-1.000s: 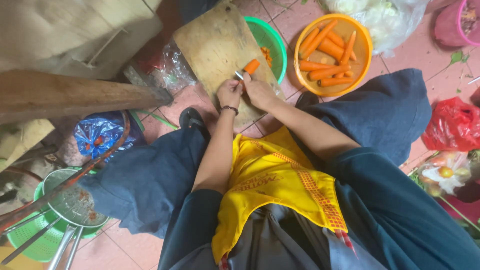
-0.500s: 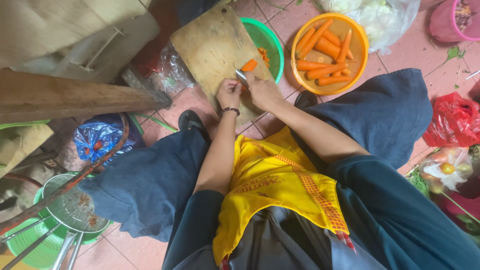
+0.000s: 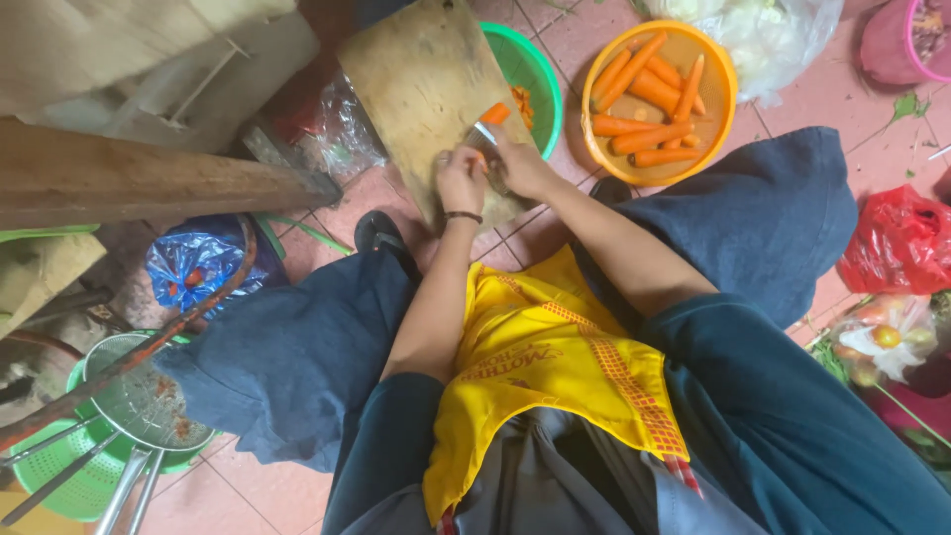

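Observation:
I sit low over a wooden cutting board [image 3: 421, 79] lying on the tiled floor. My left hand [image 3: 460, 181] presses down on a carrot [image 3: 494, 115] on the board's right side. Close beside it, my right hand [image 3: 520, 163] grips a knife [image 3: 485, 133] whose blade shows next to the carrot. Both hands touch each other over the board. An orange bowl [image 3: 715, 74] of several peeled carrots stands to the right. Behind the board's right edge, a green bowl [image 3: 530, 69] holds carrot pieces.
A wooden plank [image 3: 139, 178] and a blue plastic bag [image 3: 198, 263] lie at left. Green baskets and a metal strainer [image 3: 139, 406] sit bottom left. A red bag [image 3: 906, 243], a bag of vegetables [image 3: 887, 342] and a pink tub [image 3: 906, 35] are at right.
My view has shifted slightly. Both hands stay together on the board, working the knife on the carrot.

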